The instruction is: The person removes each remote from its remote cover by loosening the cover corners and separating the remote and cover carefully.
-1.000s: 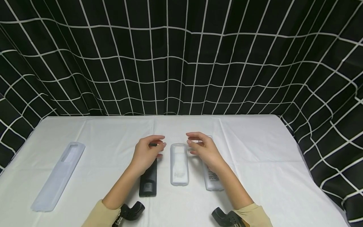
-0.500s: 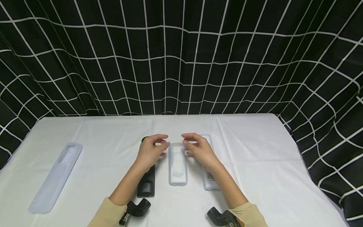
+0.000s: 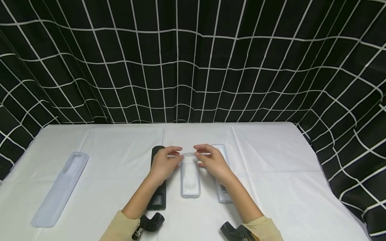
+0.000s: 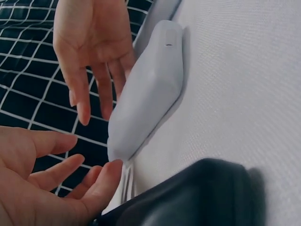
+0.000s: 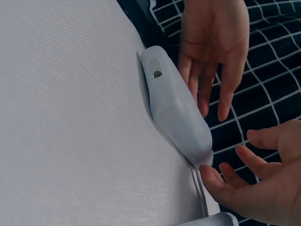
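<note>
White cloth (image 3: 289,190) beneath frosty-cased white remote (image 3: 190,175).

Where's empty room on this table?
Bare white cloth lies between the long frosted plastic sleeve and left arm, and right of the right arm. The middle is crowded: left hand and right hand flank the oblong white sleeved remote.

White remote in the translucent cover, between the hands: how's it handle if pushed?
Likely stiff: the white remote has an even, unsagging outline. Unlikely to roll: it's long, broad and lying on the white cloth. Its translucent cover may slip slightly, looking smooth.
</note>
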`<state>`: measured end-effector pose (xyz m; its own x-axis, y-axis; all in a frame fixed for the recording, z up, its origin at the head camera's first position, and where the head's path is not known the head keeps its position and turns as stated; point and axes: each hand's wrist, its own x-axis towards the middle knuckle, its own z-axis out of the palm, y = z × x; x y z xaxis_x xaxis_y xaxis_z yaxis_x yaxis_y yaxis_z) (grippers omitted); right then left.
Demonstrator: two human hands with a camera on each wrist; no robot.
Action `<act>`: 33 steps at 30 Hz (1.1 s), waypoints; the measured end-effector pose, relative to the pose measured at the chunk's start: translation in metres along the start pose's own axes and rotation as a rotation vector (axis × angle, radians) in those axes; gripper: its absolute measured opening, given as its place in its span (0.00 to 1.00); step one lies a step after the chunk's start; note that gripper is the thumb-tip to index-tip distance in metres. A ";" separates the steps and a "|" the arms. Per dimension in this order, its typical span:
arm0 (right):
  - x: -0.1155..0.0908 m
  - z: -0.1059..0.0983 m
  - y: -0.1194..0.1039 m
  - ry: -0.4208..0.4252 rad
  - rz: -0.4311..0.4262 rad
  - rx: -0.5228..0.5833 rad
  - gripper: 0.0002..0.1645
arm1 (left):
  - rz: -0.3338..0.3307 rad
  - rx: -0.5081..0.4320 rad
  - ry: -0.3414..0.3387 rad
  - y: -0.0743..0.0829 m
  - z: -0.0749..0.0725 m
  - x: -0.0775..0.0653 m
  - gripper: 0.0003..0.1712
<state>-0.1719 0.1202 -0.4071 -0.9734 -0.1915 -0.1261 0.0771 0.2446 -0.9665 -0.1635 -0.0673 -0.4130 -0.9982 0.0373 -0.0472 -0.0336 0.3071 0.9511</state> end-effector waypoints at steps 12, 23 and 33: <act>-0.003 0.001 0.005 -0.004 0.041 0.013 0.22 | -0.012 -0.009 -0.033 -0.008 0.003 -0.003 0.18; 0.000 0.003 0.007 -0.006 0.031 0.015 0.22 | -0.027 -0.036 -0.046 -0.008 0.003 -0.001 0.18; -0.003 0.001 0.002 -0.011 0.017 0.077 0.22 | -0.018 -0.070 -0.044 -0.008 0.000 0.000 0.17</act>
<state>-0.1684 0.1207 -0.4092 -0.9693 -0.1986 -0.1447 0.1105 0.1738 -0.9786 -0.1629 -0.0693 -0.4204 -0.9943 0.0746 -0.0766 -0.0566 0.2407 0.9689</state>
